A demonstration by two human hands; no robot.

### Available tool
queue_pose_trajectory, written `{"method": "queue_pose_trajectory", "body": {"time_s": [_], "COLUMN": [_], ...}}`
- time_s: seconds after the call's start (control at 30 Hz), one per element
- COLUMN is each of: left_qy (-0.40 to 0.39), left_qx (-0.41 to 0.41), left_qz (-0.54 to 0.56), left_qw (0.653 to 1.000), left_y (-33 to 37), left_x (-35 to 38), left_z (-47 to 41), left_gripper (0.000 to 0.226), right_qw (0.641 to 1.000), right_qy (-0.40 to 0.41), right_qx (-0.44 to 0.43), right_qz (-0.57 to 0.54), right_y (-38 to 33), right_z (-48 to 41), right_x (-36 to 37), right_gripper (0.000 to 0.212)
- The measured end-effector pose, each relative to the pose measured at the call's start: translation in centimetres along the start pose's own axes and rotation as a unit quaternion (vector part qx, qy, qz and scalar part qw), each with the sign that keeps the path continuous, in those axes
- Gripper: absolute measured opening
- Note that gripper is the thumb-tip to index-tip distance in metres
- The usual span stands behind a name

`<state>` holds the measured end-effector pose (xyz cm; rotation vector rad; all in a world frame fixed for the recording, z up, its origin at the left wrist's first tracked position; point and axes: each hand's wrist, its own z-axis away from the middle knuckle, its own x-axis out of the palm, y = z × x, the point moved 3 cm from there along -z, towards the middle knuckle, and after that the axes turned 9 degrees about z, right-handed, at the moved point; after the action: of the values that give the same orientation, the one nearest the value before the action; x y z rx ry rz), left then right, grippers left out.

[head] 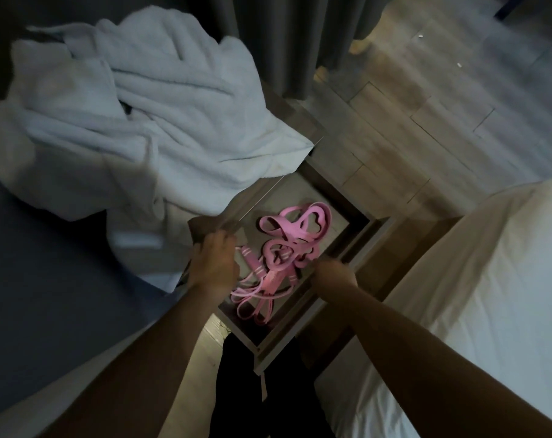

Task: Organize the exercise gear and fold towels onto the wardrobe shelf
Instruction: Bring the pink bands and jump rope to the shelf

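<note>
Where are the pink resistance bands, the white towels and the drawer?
pink resistance bands (pixel 295 227): head view, wide upper loop.
white towels (pixel 135 121): head view, heap's middle.
drawer (pixel 284 194): head view, bare floor.

Two hands are in view, one left hand (pixel 216 263) and one right hand (pixel 333 276), each on a bare forearm. There is one open drawer (pixel 300 188), and in it one tangle of pink stretch bands (pixel 287 248), clearly several, though the loops overlap too much for an exact count. There is also one crumpled heap of white towels (pixel 135 115), seemingly more than one piece but impossible to number, one bed (pixel 489 279) with a white sheet, and one grey curtain (pixel 284 36).
</note>
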<state>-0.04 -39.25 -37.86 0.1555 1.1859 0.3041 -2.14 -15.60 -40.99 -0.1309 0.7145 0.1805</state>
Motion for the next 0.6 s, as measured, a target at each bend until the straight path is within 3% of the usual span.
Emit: {"method": "queue_pose_trajectory", "body": {"time_s": [0.13,0.33,0.5,0.6], "left_qy": [-0.05,-0.055,-0.05,-0.062], "left_qx": [0.015,-0.006,-0.068,-0.116], "left_qz": [0.067,0.116,0.119,0.139], "left_qw": [0.996,0.992,0.989,0.982], "left_y": [2.9,3.8,2.8,2.1], "left_x": [3.5,8.4,11.1,12.6], "left_z": [-2.9,-9.7,-13.4,-14.7], "left_gripper": [0.048,0.053,0.052,0.047], "right_qw": [0.971,0.889,0.855,0.858], "right_qy": [0.044,0.076,0.098,0.093], "right_qx": [0.103,0.181,0.233,0.246], "right_qz": [-0.209,-0.414,-0.453,-0.442], "right_y": [2.0,4.2,5.0,5.2], "right_z": [-4.1,-11.1,-15.1,-16.1], "right_x": [-1.5,-0.4,1.8,3.0], "right_gripper": [0.04,0.056,0.034,0.025]}}
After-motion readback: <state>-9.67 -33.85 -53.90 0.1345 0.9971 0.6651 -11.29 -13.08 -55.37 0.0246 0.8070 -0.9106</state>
